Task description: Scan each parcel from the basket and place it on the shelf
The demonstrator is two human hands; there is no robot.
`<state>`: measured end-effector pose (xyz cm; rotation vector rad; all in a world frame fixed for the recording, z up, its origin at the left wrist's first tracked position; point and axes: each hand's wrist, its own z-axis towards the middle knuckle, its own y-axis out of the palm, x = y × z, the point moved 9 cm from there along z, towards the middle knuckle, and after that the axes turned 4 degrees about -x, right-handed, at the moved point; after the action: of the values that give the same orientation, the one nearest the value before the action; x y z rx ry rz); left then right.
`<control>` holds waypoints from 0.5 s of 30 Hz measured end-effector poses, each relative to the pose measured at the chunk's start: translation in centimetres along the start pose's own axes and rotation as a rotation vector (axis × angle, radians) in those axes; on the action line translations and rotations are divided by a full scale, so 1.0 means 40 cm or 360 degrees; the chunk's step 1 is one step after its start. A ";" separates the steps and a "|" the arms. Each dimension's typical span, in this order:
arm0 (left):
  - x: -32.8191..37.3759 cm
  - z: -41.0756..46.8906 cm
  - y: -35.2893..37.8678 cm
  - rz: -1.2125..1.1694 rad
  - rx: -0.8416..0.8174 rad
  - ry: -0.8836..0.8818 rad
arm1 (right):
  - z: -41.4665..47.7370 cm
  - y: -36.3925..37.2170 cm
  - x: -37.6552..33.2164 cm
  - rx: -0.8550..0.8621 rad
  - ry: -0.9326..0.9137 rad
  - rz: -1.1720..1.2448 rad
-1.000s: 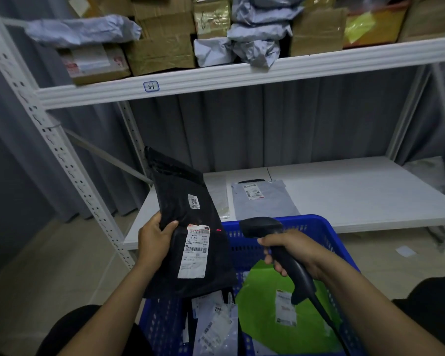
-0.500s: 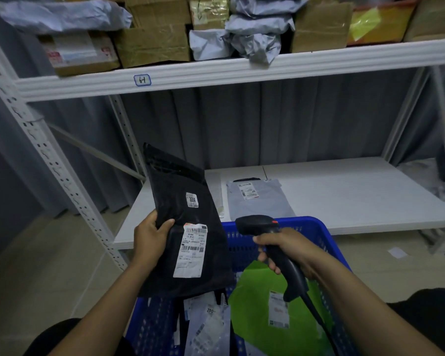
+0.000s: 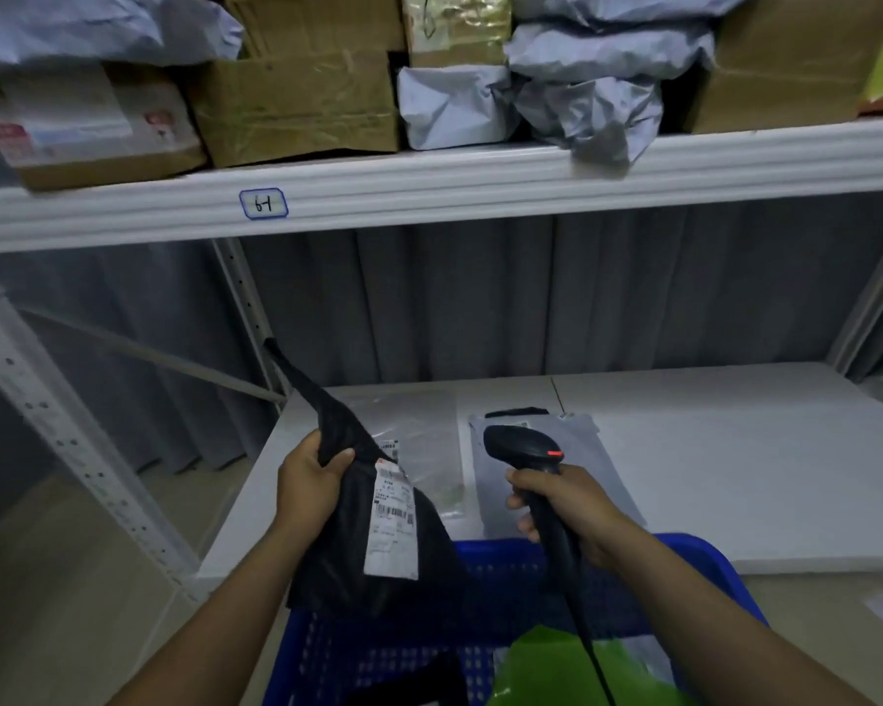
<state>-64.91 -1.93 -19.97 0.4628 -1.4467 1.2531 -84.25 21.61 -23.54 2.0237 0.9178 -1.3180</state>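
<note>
Blue-bordered tag [image 3: 263,203] on front edge of upper shelf [image 3: 480,180]: handwritten "64", second digit unclear. White label [image 3: 392,527] on black parcel [image 3: 337,563]: barcode and printed lines, too small to read. Sticker [image 3: 67,119] on cardboard box [image 3: 169,145], upper left: red marks, blurred, unreadable.

The green parcel [image 3: 541,670] (lying in the basket [image 3: 490,552]) runs off the bottom edge.

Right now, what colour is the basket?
The basket is blue, clearest in the head view.
</note>
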 end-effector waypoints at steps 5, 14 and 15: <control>-0.062 0.224 0.103 -0.0350 -0.0083 -0.0094 | 0.216 0.000 -0.020 0.0024 -0.0013 -0.0026; -0.382 0.466 0.227 0.0306 -0.0026 -0.0232 | 0.434 -0.003 0.110 -0.0006 0.0144 -0.0104; -0.407 0.466 0.234 0.0531 -0.0016 -0.0221 | 0.442 -0.005 0.124 -0.0010 0.0162 -0.0101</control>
<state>-76.32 -20.31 -35.18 0.3138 -1.6968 1.4992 -92.72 9.67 -34.66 2.0888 1.0384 -1.2527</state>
